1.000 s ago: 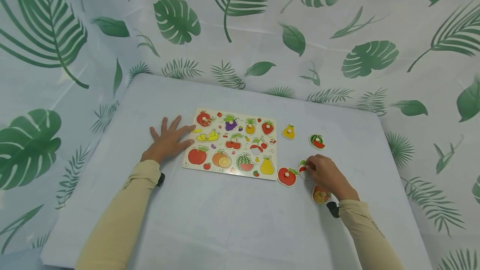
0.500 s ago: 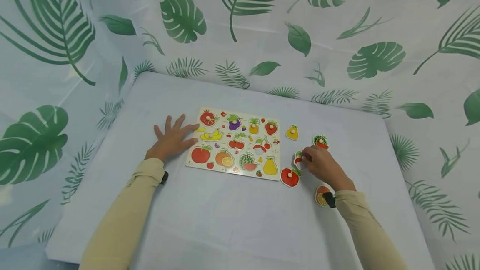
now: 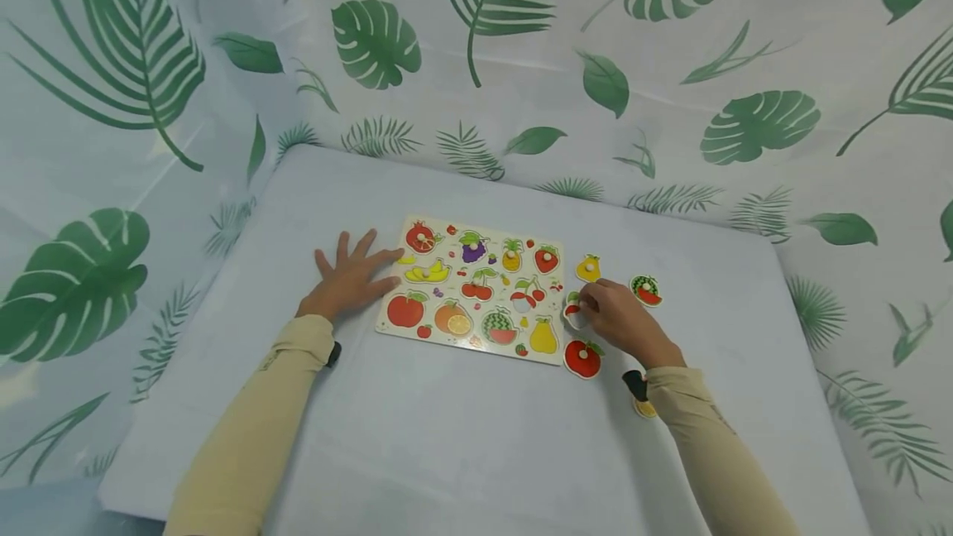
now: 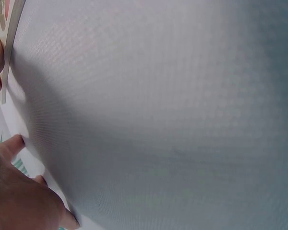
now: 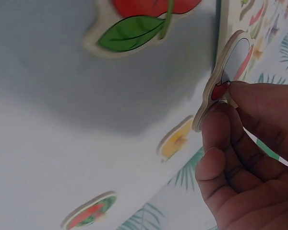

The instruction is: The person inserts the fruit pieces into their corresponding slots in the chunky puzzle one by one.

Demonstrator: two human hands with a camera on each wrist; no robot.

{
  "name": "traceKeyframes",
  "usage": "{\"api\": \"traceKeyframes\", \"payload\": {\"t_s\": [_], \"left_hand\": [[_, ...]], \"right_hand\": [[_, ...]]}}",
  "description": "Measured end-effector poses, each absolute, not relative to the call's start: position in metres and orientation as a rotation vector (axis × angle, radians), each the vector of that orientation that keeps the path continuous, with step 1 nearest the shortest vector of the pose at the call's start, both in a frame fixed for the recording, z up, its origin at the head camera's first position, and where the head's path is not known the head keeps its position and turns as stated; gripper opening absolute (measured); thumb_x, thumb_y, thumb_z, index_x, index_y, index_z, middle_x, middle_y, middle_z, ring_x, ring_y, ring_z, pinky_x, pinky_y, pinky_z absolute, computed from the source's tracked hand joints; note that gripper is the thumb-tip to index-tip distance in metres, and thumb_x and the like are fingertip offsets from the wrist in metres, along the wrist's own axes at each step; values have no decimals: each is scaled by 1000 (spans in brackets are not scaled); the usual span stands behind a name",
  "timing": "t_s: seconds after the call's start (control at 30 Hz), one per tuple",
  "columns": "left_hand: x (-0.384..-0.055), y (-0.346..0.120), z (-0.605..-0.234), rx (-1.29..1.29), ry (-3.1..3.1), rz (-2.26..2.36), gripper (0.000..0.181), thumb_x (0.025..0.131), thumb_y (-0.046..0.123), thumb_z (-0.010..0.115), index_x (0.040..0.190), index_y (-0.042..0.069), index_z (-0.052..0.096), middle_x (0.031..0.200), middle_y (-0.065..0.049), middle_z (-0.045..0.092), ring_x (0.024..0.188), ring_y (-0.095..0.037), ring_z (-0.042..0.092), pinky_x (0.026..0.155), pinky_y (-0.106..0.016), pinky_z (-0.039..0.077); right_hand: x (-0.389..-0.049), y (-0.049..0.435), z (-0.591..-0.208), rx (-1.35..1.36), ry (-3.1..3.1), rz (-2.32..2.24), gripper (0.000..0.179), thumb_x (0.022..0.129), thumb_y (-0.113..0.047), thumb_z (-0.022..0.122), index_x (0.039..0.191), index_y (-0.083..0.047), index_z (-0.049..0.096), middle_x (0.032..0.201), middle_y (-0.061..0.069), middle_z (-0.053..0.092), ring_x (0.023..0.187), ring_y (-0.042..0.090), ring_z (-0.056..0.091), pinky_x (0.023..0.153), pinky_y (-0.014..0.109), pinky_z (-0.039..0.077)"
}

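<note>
In the head view a fruit puzzle board (image 3: 476, 343) lies on the table. My left hand (image 3: 350, 278) rests at its left edge with fingers spread, two fingertips touching the board; the left wrist view shows the fingers (image 4: 12, 146) on the cloth. Just right of the board, my right hand (image 3: 624, 323) pinches a red-and-white fruit puzzle piece (image 5: 235, 60) between thumb and fingers. The piece is tilted, partly hidden by the fingers. An apple piece (image 3: 583, 359) lies just below that hand, a pear piece (image 3: 588, 268) above it.
A watermelon piece (image 3: 646, 289) lies right of the right hand. An orange piece (image 3: 644, 409) is mostly hidden under the right wrist. Knobbed pieces, such as the strawberry (image 3: 547, 259) and bananas (image 3: 428, 272), sit in the board. Leaf-printed cloth (image 3: 521, 98) hangs behind the table.
My right hand has moved left with the red-and-white piece, toward the board's right edge. The left hand stays at the board's left edge. The head view has shifted slightly.
</note>
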State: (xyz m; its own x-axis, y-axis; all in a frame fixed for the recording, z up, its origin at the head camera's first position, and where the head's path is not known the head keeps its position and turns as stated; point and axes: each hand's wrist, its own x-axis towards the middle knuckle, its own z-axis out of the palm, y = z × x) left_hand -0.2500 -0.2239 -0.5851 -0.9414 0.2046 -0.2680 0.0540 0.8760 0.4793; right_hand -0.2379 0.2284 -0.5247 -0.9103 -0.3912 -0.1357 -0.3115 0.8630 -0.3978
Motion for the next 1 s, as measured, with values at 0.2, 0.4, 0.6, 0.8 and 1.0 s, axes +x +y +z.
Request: {"api": "traceKeyframes", "payload": {"t_s": [0.2,0.4,0.6,0.8,1.0], "left_hand": [[-249,-222,-581,186,2744,654,65,107,49,61,166,29,43,179,-17,1,157,-54,-19,111,-82,-16],[-248,-225,-577,179,2742,653,65,108,49,60,167,28,42,179,-18,0,157,-55,-19,111,-83,-16],[-248,-225,-577,175,2745,665,65,108,48,60,166,28,43,179,-18,1,157,-54,-18,111,-82,-16],[-246,-221,-581,165,2734,678,65,107,48,61,166,28,43,179,-18,2,157,-55,-18,111,-82,-17],[-245,-219,-580,172,2744,675,65,108,48,61,166,28,42,179,-17,1,157,-54,-18,112,-82,-17]], "right_hand": [[-245,213,-527,-638,2838,-571,11,98,2,72,108,4,74,94,10,68,86,28,59,80,43,57],[-254,194,-531,-705,2840,-565,9,98,1,73,107,2,74,94,9,67,85,27,59,80,41,56],[-261,176,-533,-774,2814,-580,6,98,2,73,104,1,74,91,7,65,83,26,58,76,39,55],[-265,166,-534,-791,2798,-595,6,98,3,72,103,2,74,91,8,66,82,25,58,76,38,53],[-268,159,-537,-756,2774,-592,5,98,0,74,103,1,74,88,6,63,81,24,56,72,35,50]]}}
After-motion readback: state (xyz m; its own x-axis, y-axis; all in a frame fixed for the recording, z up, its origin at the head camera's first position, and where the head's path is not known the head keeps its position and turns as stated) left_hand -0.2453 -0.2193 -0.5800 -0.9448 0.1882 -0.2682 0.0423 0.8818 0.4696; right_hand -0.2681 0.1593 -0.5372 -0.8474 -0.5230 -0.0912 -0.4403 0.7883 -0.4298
